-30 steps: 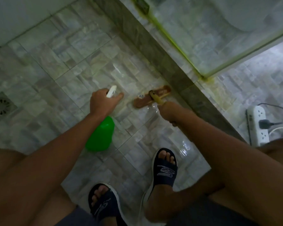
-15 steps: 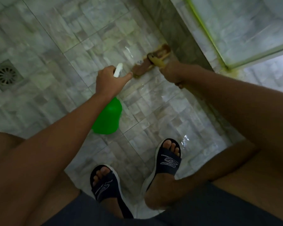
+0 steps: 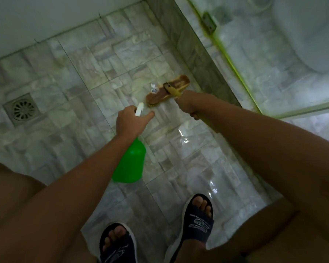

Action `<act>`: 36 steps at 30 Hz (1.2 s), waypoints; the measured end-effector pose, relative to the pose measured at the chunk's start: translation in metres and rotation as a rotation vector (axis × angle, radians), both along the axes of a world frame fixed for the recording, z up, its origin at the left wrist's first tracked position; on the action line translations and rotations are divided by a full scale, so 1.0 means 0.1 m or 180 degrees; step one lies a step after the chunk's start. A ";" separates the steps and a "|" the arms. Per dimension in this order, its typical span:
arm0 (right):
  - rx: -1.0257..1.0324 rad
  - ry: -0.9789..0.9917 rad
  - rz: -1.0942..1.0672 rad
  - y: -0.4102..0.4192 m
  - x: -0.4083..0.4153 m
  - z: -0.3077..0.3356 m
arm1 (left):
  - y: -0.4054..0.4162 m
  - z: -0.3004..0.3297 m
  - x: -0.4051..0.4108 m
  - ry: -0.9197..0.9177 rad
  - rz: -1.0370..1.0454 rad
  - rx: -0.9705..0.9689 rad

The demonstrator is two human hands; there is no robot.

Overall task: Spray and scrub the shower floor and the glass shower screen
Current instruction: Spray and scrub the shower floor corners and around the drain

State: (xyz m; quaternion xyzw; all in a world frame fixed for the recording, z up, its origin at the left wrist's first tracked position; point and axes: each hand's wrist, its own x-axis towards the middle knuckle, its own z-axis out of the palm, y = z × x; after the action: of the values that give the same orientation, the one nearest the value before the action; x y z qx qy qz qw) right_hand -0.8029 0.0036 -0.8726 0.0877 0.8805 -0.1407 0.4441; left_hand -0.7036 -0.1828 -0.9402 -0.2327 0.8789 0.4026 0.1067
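The left hand (image 3: 130, 123) has its fingers (image 3: 147, 116) wrapped around the neck of a green spray bottle (image 3: 130, 164), forefinger stretched forward beside the white nozzle (image 3: 139, 109), which points down at the shower floor (image 3: 95, 73). The right hand (image 3: 187, 103) is clamped on the yellow handle (image 3: 174, 91) of a brown scrub brush (image 3: 167, 89), whose head lies flat on the tiles just beside the dark raised kerb (image 3: 194, 54).

Compared with half a second ago, the brush sits a little further from the nozzle and nearer the kerb, with a small fleck of white foam (image 3: 153, 88) at its edge; the stroke seems to be pushing outward. Wet sheen covers the tiles between the brush and the slippered feet (image 3: 198, 215), so that strip looks treated already. The tiles toward the round drain (image 3: 23, 110) appear duller, probably not yet scrubbed. The glass shower screen (image 3: 264, 44), standing on the kerb to the right, is untouched by either hand, so that half of the job likely remains.
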 end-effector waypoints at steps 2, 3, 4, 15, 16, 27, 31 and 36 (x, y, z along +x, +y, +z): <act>0.0023 -0.0029 0.0015 -0.03 -0.02 0.03 | -0.05 0.00 -0.01 -0.0061 0.0165 0.0107; 0.0028 -0.0047 -0.0010 -0.03 0.00 0.04 | -0.05 0.00 -0.02 -0.0082 0.0237 0.0163; 0.0038 -0.0038 -0.0022 -0.05 0.02 0.06 | -0.06 0.01 -0.02 -0.0088 0.0306 0.0222; 0.0575 -0.0104 0.0252 -0.35 -0.24 0.24 | 0.03 0.05 -0.11 -0.0062 0.0575 0.0502; 0.0591 -0.0123 0.0273 -0.32 -0.19 0.23 | 0.06 0.07 -0.12 -0.0020 0.0517 0.0494; 0.0355 0.0181 0.0309 -0.23 0.16 0.63 | 0.02 0.26 -0.08 -0.0049 0.0230 0.0499; 0.0365 0.0259 0.0411 -0.21 -0.08 0.92 | 0.13 0.28 -0.16 0.0008 0.0185 0.0675; 0.0643 0.0197 0.1041 0.31 -0.03 0.92 | 0.11 0.25 -0.29 0.0037 0.0248 0.0415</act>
State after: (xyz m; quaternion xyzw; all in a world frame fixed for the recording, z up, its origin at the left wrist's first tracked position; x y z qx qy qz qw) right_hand -0.8056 0.0348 -0.7810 -0.0168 0.9059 0.0198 0.4227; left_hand -0.7326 -0.1719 -0.9154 -0.2569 0.8416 0.4642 0.1009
